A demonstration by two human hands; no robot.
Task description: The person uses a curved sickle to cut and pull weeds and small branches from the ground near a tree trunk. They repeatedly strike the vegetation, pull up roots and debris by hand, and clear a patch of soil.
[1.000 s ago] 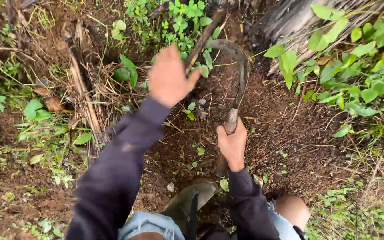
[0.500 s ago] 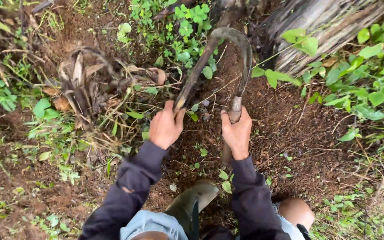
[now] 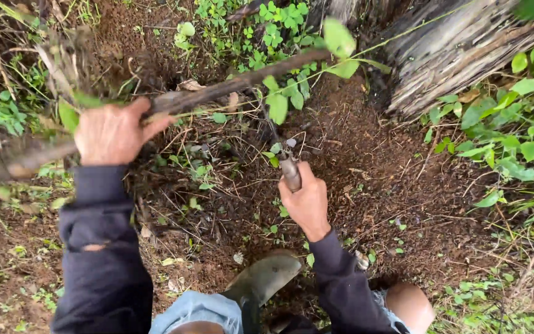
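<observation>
Since half a second ago, the left hand [image 3: 114,133] has swung out to the left of the tree trunk [image 3: 458,59] and lifted a long brown stalk [image 3: 217,91], which now lies nearly level across the view where before it leaned upright beside the blade. That hand's grip is clenched around the stalk's thick end; the part left of the fist is blurred. Its far tip reaches toward the foot of the trunk, where leafy green shoots [image 3: 279,99] hang about it.

The right hand [image 3: 307,201] has hardly shifted: its grip is closed around the wooden handle of a sickle [image 3: 290,172], below the trunk over the dark bare soil [image 3: 353,161]. The blade is mostly hidden behind the leaves, so its place cannot be told.

Judging by how things lie, the ground just below the trunk is largely cleared and the stalk is pulled up, while green weeds [image 3: 520,136] right of the trunk and at the far left are uncut. A rubber boot [image 3: 264,278] stands below the sickle.
</observation>
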